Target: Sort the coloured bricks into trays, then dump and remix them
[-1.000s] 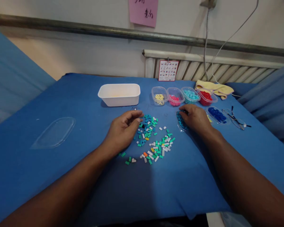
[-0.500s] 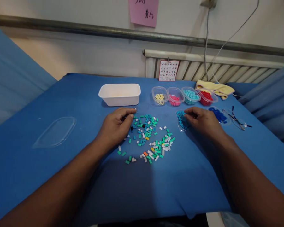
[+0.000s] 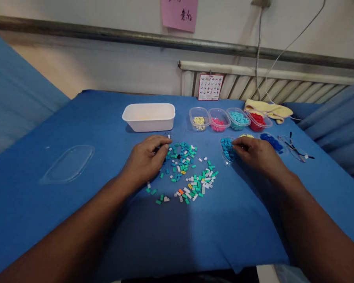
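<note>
My left hand (image 3: 147,157) is at the far left edge of a loose pile of small building bricks (image 3: 198,182), mostly green, white and teal. Its thumb and forefinger are pinched together, and whatever lies between them is too small to make out. Over the right rim of a clear container (image 3: 227,160) with teal-blue bricks (image 3: 225,147) hovers my right hand (image 3: 258,155). Its thumb and fingertips are drawn together too, and I cannot see what they hold. A small white brick (image 3: 169,136) stands just beyond my left fingertips.
A white tub (image 3: 149,125) stands behind the pile. Clear containers hold cream (image 3: 199,122), pink (image 3: 218,125), light blue (image 3: 238,118), red (image 3: 257,119) and dark blue bricks (image 3: 270,142). A clear lid (image 3: 69,164) lies left; glasses (image 3: 296,149) and a yellow cloth (image 3: 268,110) are right.
My right hand has shifted slightly to the right, and something yellow now shows behind it. My left hand has moved a little to the right, still pinched.
</note>
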Demonstrator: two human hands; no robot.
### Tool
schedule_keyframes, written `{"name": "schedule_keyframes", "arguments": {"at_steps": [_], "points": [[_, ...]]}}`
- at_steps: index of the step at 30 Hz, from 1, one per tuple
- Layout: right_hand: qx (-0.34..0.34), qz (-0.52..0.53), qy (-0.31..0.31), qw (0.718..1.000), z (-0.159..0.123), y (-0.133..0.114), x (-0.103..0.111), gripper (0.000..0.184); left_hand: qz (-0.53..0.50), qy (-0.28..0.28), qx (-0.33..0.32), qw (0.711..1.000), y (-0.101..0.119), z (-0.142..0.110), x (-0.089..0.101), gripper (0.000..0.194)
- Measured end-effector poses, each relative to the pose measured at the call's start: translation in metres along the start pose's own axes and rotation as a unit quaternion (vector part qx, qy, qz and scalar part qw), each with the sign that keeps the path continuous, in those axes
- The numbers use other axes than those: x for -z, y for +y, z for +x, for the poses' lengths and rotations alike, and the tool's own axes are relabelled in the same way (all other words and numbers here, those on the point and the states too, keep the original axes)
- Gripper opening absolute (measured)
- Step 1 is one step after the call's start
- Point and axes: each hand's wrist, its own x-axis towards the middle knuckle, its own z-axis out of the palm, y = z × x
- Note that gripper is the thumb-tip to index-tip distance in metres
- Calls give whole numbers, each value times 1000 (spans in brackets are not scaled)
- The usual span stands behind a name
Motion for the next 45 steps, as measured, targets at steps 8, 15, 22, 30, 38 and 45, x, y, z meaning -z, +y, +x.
{"name": "schedule_keyframes", "arguments": {"at_steps": [8, 15, 22, 30, 38, 45], "points": [[40, -28, -45, 998, -2, 4, -2, 24, 8, 4, -25, 1000, -4, 0, 1, 32], [75, -78, -3, 994, -1, 4, -4, 26, 8, 1, -38, 999, -4, 0, 0, 30], [127, -53, -7, 990, -2, 3, -8, 27, 11, -2, -40, 999, -3, 0, 0, 29], [154, -46, -6, 987, -3, -1, -11, 30, 18, -7, -57, 998, -5, 1, 0, 27], [180, -15, 64, 982, -9, -15, -4, 24, 76, -126, -134, 980, -7, -3, 8, 24], [313, 29, 6, 949, -23, -49, -9, 19, 127, -239, -143, 952, 14, -9, 17, 25]]}}
